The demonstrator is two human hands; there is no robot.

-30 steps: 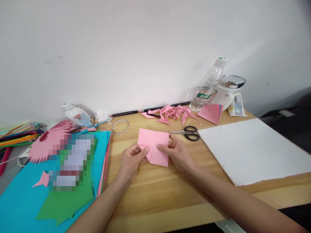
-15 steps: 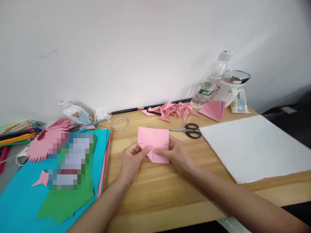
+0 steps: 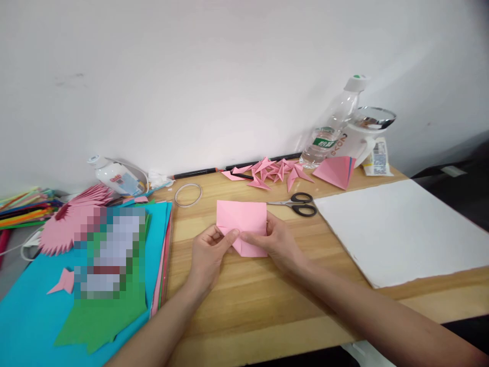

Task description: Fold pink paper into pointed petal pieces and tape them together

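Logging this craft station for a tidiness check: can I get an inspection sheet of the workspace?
Surface: wooden table, coloured paper stack at its left.
Job's things: pink paper, partly folded.
Clutter: scissors, folded pink pieces, tape ring, water bottle, white sheet.
Hands: left hand and right hand both pinch the pink paper.
Cables: white cord at the left edge, partly hidden.
Surroundings: white wall behind.

Bright, even light; soft shadows, wide-angle bending at edges, corners perhaps slightly blurred.
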